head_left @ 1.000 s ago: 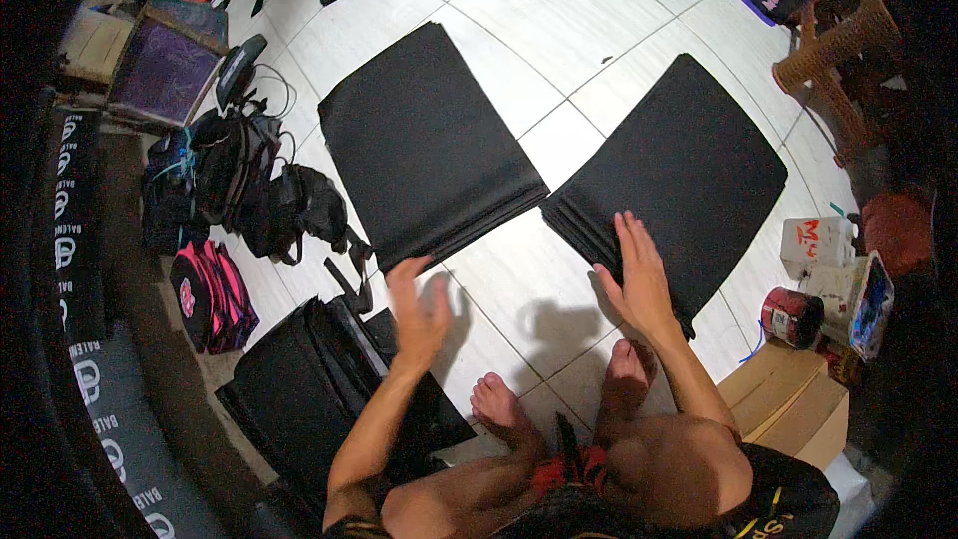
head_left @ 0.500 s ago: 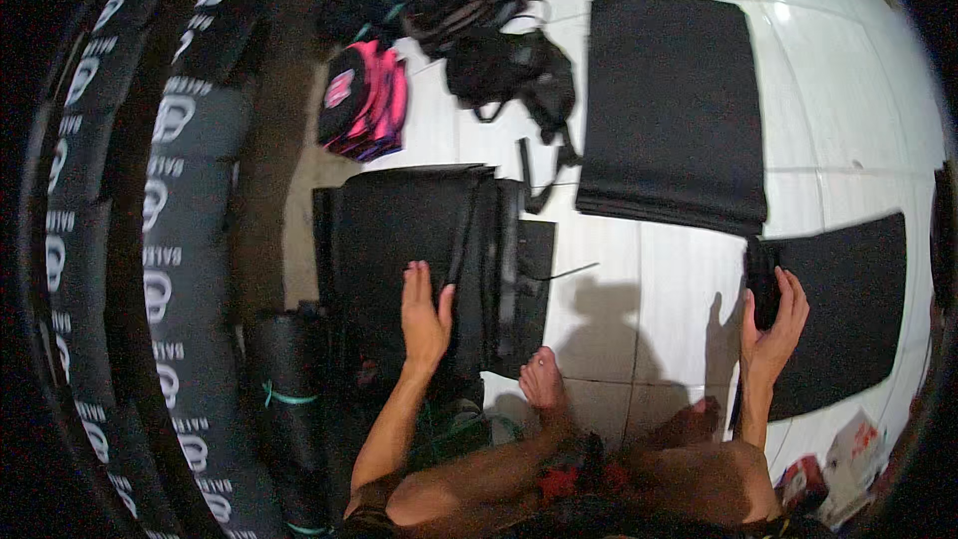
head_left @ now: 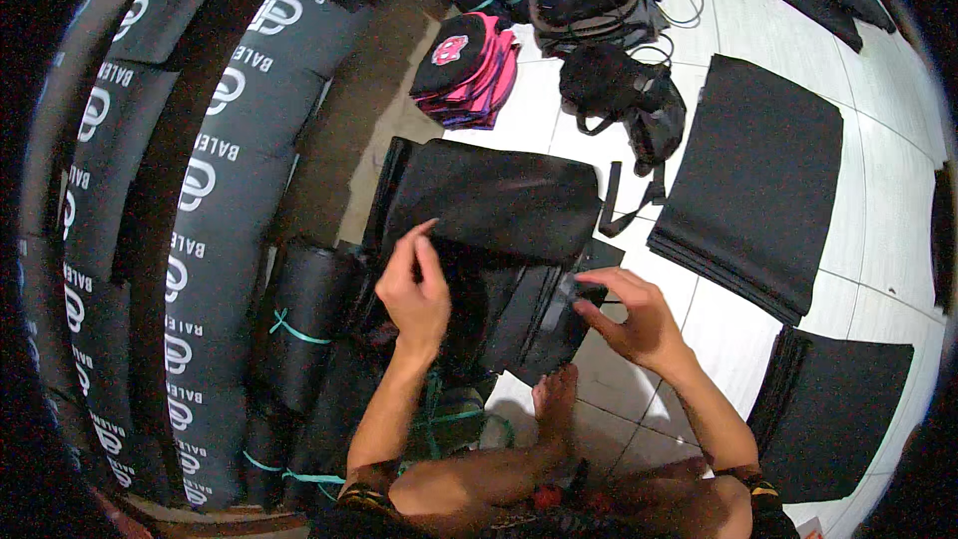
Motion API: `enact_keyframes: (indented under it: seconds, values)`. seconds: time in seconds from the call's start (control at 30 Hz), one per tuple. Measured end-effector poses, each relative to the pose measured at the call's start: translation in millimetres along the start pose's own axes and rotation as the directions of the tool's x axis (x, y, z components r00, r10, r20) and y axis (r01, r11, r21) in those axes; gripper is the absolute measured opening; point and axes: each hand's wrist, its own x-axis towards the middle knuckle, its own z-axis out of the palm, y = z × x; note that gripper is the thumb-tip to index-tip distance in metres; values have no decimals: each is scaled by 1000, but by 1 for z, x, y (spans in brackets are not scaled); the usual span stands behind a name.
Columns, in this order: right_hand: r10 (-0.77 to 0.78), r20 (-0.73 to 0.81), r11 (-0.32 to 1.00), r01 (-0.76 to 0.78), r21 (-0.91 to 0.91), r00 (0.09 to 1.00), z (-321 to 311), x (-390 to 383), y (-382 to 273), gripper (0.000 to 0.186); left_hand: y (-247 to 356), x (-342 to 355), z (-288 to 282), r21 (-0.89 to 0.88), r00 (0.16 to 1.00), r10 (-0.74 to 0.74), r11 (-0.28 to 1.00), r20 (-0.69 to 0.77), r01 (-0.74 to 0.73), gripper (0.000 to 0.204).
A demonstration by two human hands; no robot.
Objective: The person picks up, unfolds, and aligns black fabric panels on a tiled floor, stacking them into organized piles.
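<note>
We are poising left hand (head_left: 411, 289) at near edge of black sheet (head_left: 499, 190), right hand (head_left: 637, 321) by right corner; long axis running crosswise; either grip's hold we cannot tell.

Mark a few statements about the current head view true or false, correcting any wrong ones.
1. Two black sheet stacks lie on the white tiled floor at the right. True.
2. The right hand presses on one of them. False: the right hand is at the right side of the nearer dark pile; contact is unclear.
3. The dark roll's cord is pink. False: the cord on that roll is turquoise.
4. The pink-and-black stack appears higher in the picture than the left hand. True.
</note>
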Motion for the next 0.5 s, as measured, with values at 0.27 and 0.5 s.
enact_keyframes:
  seconds: [0.27,0.5]
  values:
    - [636,189,-109,-156,982,748,20,-19,-6,50,64,-85,19,-388,715,625,771,313,-505,37]
    - [563,-448,736,-174,655,695,-74,-54,-26,45,63,-71,51,-602,765,601,707,233,-371,69]
